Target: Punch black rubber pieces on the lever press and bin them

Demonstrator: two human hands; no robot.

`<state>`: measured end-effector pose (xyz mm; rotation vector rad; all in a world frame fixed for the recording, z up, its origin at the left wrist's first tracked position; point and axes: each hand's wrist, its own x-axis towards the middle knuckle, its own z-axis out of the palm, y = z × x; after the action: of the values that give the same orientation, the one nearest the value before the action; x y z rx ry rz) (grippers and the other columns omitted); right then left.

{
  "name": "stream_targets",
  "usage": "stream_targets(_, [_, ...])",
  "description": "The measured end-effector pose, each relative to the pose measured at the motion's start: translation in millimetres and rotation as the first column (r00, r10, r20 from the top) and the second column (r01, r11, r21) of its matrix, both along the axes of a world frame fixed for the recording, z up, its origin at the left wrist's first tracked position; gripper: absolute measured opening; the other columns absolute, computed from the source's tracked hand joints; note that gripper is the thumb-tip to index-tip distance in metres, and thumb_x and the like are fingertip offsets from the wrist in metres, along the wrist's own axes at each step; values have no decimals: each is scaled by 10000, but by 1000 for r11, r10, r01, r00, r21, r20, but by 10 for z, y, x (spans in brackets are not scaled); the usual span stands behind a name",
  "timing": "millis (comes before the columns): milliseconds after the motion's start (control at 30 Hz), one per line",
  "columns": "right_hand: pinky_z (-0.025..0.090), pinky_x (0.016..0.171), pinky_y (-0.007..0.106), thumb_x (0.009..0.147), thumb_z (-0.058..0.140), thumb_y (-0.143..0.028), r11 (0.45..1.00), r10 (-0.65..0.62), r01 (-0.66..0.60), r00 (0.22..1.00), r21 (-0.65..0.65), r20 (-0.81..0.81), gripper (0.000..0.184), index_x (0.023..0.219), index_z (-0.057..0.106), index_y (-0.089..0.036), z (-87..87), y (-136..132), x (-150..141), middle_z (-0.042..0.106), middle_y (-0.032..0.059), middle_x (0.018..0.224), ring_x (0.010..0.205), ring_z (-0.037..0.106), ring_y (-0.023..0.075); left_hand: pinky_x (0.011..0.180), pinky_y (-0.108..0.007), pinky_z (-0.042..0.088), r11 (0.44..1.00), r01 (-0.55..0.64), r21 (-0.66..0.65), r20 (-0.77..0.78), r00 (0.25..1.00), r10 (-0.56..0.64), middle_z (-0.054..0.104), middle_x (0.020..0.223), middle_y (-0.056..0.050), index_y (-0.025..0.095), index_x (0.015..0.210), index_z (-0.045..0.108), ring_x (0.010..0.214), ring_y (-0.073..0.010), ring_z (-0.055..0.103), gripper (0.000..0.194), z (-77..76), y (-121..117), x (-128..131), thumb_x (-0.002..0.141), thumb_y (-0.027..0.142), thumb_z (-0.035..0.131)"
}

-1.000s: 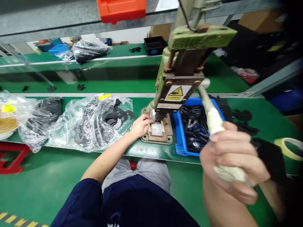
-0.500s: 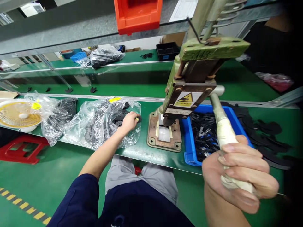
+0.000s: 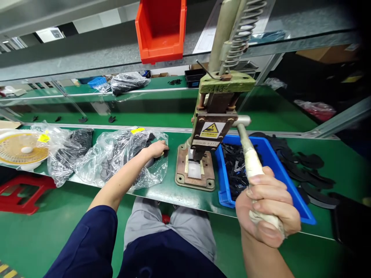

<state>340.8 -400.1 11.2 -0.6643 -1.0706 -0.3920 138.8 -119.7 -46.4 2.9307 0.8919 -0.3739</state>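
Observation:
My right hand [image 3: 268,206] is wrapped round the taped lever [image 3: 249,159] of a green hand press [image 3: 215,116] that stands on a rusty base plate [image 3: 194,173]. A pale pad [image 3: 195,169] lies under the ram. My left hand [image 3: 157,149] reaches into the mouth of a clear plastic bag [image 3: 116,158] full of black curved parts; its fingers are curled on the pile and what they hold is hidden. A yellow sticker [image 3: 138,130] marks the bag.
A blue bin [image 3: 279,172] of small black pieces sits right of the press, loose black curved parts [image 3: 307,173] beyond it. A second bag [image 3: 68,148] and a yellow fan [image 3: 23,148] lie left. A red bin [image 3: 160,31] hangs overhead; a red stool [image 3: 20,191] stands below.
My left hand left the press base and moved left into the bag of black parts. My right hand stays on the lever, which has come up a little.

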Motion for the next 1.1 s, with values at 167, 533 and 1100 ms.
stream_targets(167, [478,840,480,727,549,-394,999,5,-6,1000,47,20,283,545,434,-209,-12,24,23,539,-16,571,656,587,178,879,-294,485,1000,-19,-17,-26,999,18,620,1110,-105,183,1051,719,1033,-233,614,336,26,-6,-44,815,41,526])
stream_targets(533, [483,845,499,750,559,-365,998,18,-21,999,60,47,203,629,502,-213,-6,26,15,554,-2,611,676,589,194,869,-316,492,998,-21,-63,-135,991,12,620,1173,-126,183,1176,659,1046,-274,636,438,198,13,1,742,138,700])
stream_targets(1100, [492,863,514,748,560,-345,999,17,-18,999,50,31,193,616,513,-212,-10,15,8,571,-2,609,689,599,200,812,-314,477,994,94,-48,-194,976,-102,640,1077,-102,203,909,720,965,-265,621,303,221,-35,-47,637,75,681])
